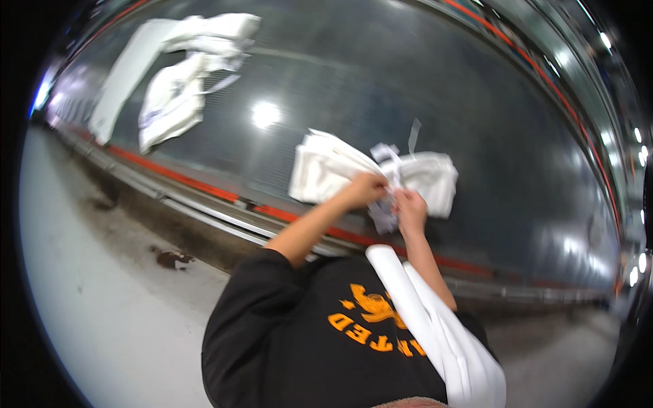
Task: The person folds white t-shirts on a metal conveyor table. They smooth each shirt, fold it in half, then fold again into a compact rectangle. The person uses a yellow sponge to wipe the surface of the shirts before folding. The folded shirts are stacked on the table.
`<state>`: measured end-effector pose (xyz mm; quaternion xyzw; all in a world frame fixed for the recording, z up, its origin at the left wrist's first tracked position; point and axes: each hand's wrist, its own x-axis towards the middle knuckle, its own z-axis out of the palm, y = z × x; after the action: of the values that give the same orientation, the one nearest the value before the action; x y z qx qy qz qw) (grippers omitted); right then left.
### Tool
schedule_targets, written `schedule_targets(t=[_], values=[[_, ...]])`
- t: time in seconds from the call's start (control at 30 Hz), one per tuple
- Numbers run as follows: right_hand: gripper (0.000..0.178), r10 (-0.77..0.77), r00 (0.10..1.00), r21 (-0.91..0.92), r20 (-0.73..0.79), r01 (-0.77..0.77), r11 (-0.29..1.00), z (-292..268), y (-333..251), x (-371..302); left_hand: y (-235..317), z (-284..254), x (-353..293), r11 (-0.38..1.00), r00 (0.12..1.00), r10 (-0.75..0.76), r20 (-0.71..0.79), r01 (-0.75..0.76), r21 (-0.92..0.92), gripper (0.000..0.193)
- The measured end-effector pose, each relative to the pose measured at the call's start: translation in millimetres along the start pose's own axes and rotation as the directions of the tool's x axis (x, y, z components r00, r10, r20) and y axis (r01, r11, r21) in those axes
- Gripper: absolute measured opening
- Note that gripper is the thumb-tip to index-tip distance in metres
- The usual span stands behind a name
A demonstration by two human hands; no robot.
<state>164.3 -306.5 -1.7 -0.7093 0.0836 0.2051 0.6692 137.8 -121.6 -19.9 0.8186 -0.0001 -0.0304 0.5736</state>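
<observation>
White cloth bundle [348, 164] gathered at its waist by a pale lavender strip [396, 170], lying on a dark, shiny work surface [517, 156] just off the middle of the view, toward one o'clock. Its long axis runs nearly from nine to three o'clock, the three o'clock end slightly nearer the wearer; the two halves fan outward. A thin loose end points toward twelve o'clock, while more lavender material hangs toward six. The left hand [368, 190] and right hand [410, 208] nearly meet at the waist, both pinching the strip; exact finger placement is blurred. Toward ten o'clock, well apart, lie a second white bundle [174, 102] and a flat white panel [128, 81], the panel's long axis running from one to seven o'clock. White folded cloth [449, 340] lies against the wearer's black shirt [286, 333], toward five o'clock.
</observation>
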Motion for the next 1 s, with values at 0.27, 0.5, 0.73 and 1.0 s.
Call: schedule_targets(t=[0.27,0.5,0.73,1.0], values=[[0.017,-0.432,0.891,-0.400,0.141,0.450,0.799,4.4,7.9,-7.6,14.9,-11.0,-1.0,0.974,0.985,-0.145,0.097,0.159,-0.164,0.014],[0.015,-0.174,0.958,-0.167,0.226,0.214,0.962,0.3,8.4,0.4,21.9,-10.4,0.1,0.989,0.995,-0.053,-0.080,0.041,-0.144,0.016],[0.019,0.110,0.953,0.174,0.283,-0.164,0.971,-1.8,-1.3,0.9,29.4,-18.3,0.2,0.997,0.996,0.049,0.080,-0.054,0.060,0.018],[0.020,-0.038,0.990,-0.258,0.139,0.073,0.963,-51.2,27.1,14.5,10.8,-36.7,21.0,0.928,1.000,0.015,0.002,-0.014,0.373,0.015]])
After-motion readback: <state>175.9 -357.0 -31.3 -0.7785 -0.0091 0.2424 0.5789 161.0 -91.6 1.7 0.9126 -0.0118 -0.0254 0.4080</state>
